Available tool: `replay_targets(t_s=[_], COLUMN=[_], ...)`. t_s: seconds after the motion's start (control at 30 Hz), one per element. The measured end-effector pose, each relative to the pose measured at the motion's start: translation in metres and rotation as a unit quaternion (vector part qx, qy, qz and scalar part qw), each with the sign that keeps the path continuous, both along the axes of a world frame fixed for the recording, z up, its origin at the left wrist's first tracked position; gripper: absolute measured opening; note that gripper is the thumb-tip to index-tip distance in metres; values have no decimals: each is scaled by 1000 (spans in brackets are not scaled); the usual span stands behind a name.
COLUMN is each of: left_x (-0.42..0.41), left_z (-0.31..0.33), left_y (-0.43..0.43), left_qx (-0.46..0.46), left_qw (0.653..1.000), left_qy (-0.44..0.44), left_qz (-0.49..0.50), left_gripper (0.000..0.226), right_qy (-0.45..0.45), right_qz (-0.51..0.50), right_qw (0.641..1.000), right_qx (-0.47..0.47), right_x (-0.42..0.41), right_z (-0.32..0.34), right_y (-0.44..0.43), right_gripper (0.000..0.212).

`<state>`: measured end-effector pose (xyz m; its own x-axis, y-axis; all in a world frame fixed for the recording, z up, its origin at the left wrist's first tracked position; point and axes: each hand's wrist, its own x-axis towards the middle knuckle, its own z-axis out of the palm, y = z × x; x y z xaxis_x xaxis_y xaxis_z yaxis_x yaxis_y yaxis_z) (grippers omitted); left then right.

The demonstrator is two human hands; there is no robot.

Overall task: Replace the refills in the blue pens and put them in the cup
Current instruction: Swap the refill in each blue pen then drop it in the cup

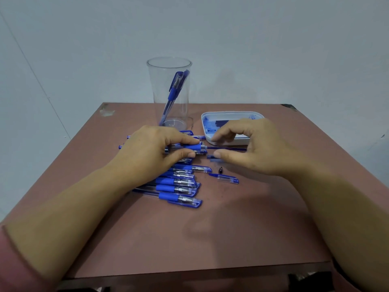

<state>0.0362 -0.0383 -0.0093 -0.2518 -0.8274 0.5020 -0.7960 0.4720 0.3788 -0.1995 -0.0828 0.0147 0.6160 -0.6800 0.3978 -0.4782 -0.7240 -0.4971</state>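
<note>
Brown table — cup, tray, pen pile around; left hand pinches pen, right hand grip unclear.

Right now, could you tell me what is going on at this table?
A person is refilling blue pens. The left hand has one pen in its grip, with a refill sticking out of the barrel. The right hand hovers at the refill, thumb and forefinger apart. Capped pens stand in the clear cup. A pile of pens lies on the table, near a white tray.
</note>
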Motion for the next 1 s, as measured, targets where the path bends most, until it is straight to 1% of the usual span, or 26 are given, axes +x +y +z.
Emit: replay_targets(t_s=[0.13, 0.23, 0.3, 0.4, 0.53, 0.63, 0.7, 0.83, 1.0], left_x=[-1, 2, 5, 9, 8, 7, 7, 6, 7], left_z=[0, 2, 4, 7, 8, 7, 7, 6, 6], left_y=[0, 0, -1, -2, -1, -1, -1, -1, -1], left_qx=[1, -1, 2, -1, 5, 15, 18, 19, 17], left_qw=[1000, 1000, 1000, 999, 999, 999, 999, 999, 999], left_qy=[-2, 6, 16, 25, 21, 12, 14, 15, 13], left_qz=[1, 14, 22, 34, 35, 38, 43, 43, 35], left_gripper=[36, 35, 34, 39, 40, 40, 39, 37, 35], right_qy=[0, 11, 17, 34, 91, 143, 159, 173, 160], right_qz=[1, -17, -33, -63, -74, -69, -69, -72, -77], right_qw=[1000, 1000, 999, 996, 989, 983, 981, 979, 981], right_qx=[3, 10, 22, 47, 87, 87, 88, 80, 78], right_x=[7, -4, -13, -25, -31, -29, -27, -24, -25], right_z=[-5, -1, 6, 14, 9, 3, 1, -2, -1], right_y=[-3, -7, -8, -10, -17, -20, -21, -22, -22], right_gripper=[18, 23, 17, 10, 8, 8, 7, 9, 10])
